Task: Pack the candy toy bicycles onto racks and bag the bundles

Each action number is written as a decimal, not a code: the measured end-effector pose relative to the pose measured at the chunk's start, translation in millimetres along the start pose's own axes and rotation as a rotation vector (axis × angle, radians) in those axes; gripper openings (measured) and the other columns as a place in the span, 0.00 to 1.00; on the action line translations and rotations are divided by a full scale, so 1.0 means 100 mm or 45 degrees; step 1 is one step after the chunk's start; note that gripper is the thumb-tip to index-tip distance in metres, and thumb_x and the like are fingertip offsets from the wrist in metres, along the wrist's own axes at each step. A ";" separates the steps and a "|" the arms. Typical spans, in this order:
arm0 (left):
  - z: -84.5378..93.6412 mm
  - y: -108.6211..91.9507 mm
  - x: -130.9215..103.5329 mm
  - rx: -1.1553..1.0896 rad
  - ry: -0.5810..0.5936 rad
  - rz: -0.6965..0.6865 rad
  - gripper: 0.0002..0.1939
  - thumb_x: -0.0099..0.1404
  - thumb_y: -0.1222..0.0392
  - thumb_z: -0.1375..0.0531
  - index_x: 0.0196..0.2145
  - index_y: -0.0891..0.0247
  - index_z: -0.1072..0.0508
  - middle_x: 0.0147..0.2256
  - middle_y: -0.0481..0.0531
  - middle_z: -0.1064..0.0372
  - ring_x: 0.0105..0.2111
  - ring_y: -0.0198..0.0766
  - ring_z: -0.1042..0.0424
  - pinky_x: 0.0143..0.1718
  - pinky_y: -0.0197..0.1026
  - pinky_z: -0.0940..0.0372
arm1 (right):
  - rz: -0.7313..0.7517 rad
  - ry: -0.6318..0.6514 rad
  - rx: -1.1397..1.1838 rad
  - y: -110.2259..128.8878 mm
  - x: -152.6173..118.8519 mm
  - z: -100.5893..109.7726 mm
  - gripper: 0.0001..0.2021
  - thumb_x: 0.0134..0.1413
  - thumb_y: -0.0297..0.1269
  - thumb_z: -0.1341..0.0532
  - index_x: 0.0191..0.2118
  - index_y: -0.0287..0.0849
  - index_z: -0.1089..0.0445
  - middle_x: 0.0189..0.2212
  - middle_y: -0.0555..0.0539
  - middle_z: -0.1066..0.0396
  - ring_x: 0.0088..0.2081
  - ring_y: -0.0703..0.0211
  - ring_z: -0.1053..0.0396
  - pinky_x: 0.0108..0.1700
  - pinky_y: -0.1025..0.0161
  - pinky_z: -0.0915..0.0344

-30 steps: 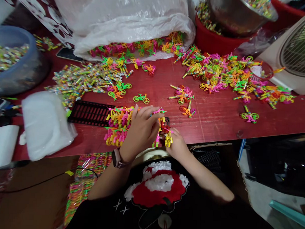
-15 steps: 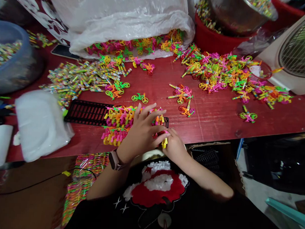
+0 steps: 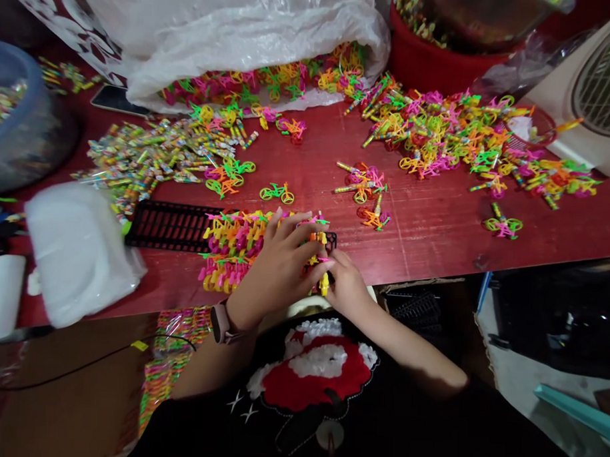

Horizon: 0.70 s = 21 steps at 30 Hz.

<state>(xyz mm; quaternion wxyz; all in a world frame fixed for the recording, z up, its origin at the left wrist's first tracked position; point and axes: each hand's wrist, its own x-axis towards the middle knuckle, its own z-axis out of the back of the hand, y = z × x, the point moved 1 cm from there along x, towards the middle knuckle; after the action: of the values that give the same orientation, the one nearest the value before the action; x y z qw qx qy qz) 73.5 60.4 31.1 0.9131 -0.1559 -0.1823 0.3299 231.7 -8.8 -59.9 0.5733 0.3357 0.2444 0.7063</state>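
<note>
A black slotted plastic rack (image 3: 172, 225) lies near the table's front edge, its right part covered by rows of small colourful plastic toy bicycles (image 3: 229, 242). My left hand (image 3: 286, 258) is spread over these rows, fingers apart and slightly bent, hiding part of them. Its thumb reaches toward my right hand (image 3: 352, 285), which is closed at the rack's right end. Between the right fingertips is a yellow-and-pink toy bicycle (image 3: 324, 284), partly hidden by the fingers. Just beyond the rack a loose green-and-orange toy bicycle (image 3: 277, 193) rests on the red table (image 3: 312, 169).
Behind are a white plastic bag (image 3: 241, 59) of toy bicycles and a heap of candy-like wrapped tubes (image 3: 157, 153). Bicycles with tubes attached are piled at right (image 3: 448, 137). Around them stand a blue tub (image 3: 33, 132), a red tub (image 3: 435, 73), a fan (image 3: 584, 111) and clear bags (image 3: 79, 247).
My left fingers have bent and come down closer over the rows. My right hand has shifted slightly left, still at the yellow-and-pink toy bicycle. The camera view has shifted slightly.
</note>
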 end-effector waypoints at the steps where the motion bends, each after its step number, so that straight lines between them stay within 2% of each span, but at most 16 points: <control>1: 0.00 0.00 0.00 0.001 0.005 0.000 0.06 0.74 0.55 0.40 0.40 0.57 0.25 0.59 0.52 0.28 0.66 0.53 0.39 0.72 0.68 0.53 | 0.004 -0.005 -0.028 0.00 0.00 -0.01 0.11 0.56 0.21 0.43 0.41 0.43 0.30 0.40 0.41 0.32 0.45 0.46 0.33 0.48 0.51 0.30; 6: -0.03 0.02 0.02 0.015 -0.024 0.009 0.07 0.74 0.57 0.40 0.37 0.58 0.25 0.56 0.52 0.25 0.65 0.52 0.36 0.73 0.69 0.55 | 0.017 -0.033 -0.066 -0.02 -0.02 -0.09 0.12 0.58 0.23 0.43 0.44 0.42 0.28 0.42 0.40 0.31 0.46 0.46 0.33 0.49 0.50 0.30; 9: -0.06 0.03 0.01 0.040 -0.065 0.013 0.05 0.74 0.59 0.39 0.37 0.57 0.26 0.56 0.51 0.25 0.65 0.52 0.36 0.73 0.69 0.54 | 0.015 0.035 0.066 -0.06 0.01 -0.01 0.10 0.59 0.23 0.41 0.42 0.42 0.26 0.41 0.42 0.30 0.44 0.50 0.31 0.48 0.52 0.29; 12: -0.05 0.03 -0.03 0.040 -0.087 -0.022 0.05 0.75 0.60 0.40 0.38 0.57 0.26 0.57 0.51 0.25 0.66 0.50 0.36 0.73 0.69 0.53 | 0.093 0.152 0.208 -0.22 0.13 0.33 0.11 0.60 0.23 0.40 0.43 0.44 0.23 0.41 0.45 0.27 0.42 0.55 0.28 0.47 0.56 0.29; 13: -0.04 0.02 -0.06 0.032 -0.083 -0.039 0.05 0.76 0.59 0.41 0.39 0.57 0.26 0.58 0.51 0.26 0.66 0.50 0.36 0.72 0.69 0.53 | 0.119 0.110 0.184 -0.31 0.19 0.49 0.13 0.61 0.23 0.41 0.45 0.45 0.23 0.42 0.45 0.25 0.44 0.55 0.28 0.50 0.54 0.30; 16: -0.02 0.01 -0.13 0.004 -0.070 -0.062 0.05 0.76 0.57 0.41 0.43 0.57 0.26 0.60 0.53 0.27 0.68 0.51 0.38 0.72 0.68 0.51 | 0.059 -0.217 -0.195 -0.68 0.40 0.99 0.21 0.63 0.20 0.46 0.51 0.46 0.22 0.46 0.43 0.25 0.51 0.51 0.31 0.59 0.46 0.35; 17: -0.01 0.00 -0.16 -0.001 -0.074 -0.061 0.05 0.76 0.57 0.40 0.44 0.57 0.26 0.60 0.53 0.28 0.68 0.51 0.38 0.71 0.68 0.50 | 0.054 -0.221 -0.311 -0.81 0.46 1.10 0.24 0.63 0.19 0.47 0.53 0.48 0.22 0.51 0.42 0.26 0.55 0.48 0.34 0.61 0.43 0.37; 19: 0.00 0.00 -0.20 -0.009 -0.099 -0.054 0.05 0.75 0.58 0.40 0.45 0.58 0.25 0.60 0.54 0.28 0.67 0.51 0.38 0.70 0.67 0.47 | 0.064 -0.169 -0.386 -1.00 0.51 1.23 0.26 0.60 0.18 0.43 0.53 0.53 0.22 0.59 0.46 0.31 0.60 0.44 0.38 0.63 0.38 0.40; 21: 0.01 -0.01 -0.23 -0.026 -0.108 -0.056 0.04 0.75 0.59 0.39 0.45 0.58 0.25 0.59 0.54 0.27 0.66 0.51 0.37 0.68 0.65 0.44 | 0.081 -0.110 -0.392 -1.08 0.48 1.25 0.26 0.57 0.18 0.40 0.53 0.55 0.22 0.63 0.47 0.34 0.64 0.41 0.42 0.64 0.37 0.42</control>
<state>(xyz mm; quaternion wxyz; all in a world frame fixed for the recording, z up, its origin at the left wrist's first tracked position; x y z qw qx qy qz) 56.9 45.1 27.4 0.9099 -0.1470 -0.2276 0.3142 389.8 57.5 -47.6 0.6055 0.2816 0.0976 0.7380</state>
